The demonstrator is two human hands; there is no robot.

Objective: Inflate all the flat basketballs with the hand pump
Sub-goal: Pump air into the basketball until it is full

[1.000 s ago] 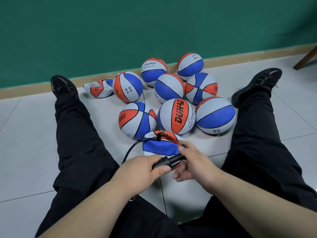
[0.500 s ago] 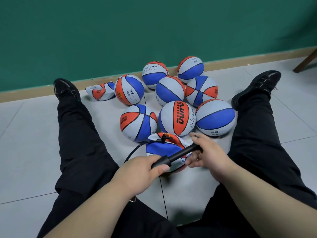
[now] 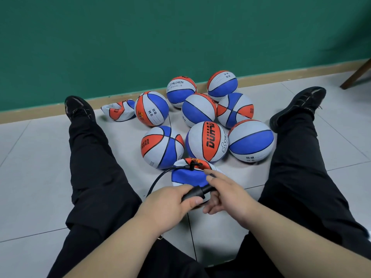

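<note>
A partly flat red, white and blue basketball lies on the floor between my legs. A black hose runs from its valve to the black hand pump. My left hand grips the pump's barrel. My right hand holds the pump's handle, pushed in close to the barrel. Several round basketballs sit in a cluster beyond. One crumpled flat ball lies at the back left by the wall.
My legs in black trousers spread to both sides, the shoes flanking the balls. A green wall with a tan baseboard bounds the tiled floor. A wooden furniture leg shows at the far right.
My right hand drew the pump handle out to the right half a second ago and has now pushed it back in toward my left hand. The balls have not moved.
</note>
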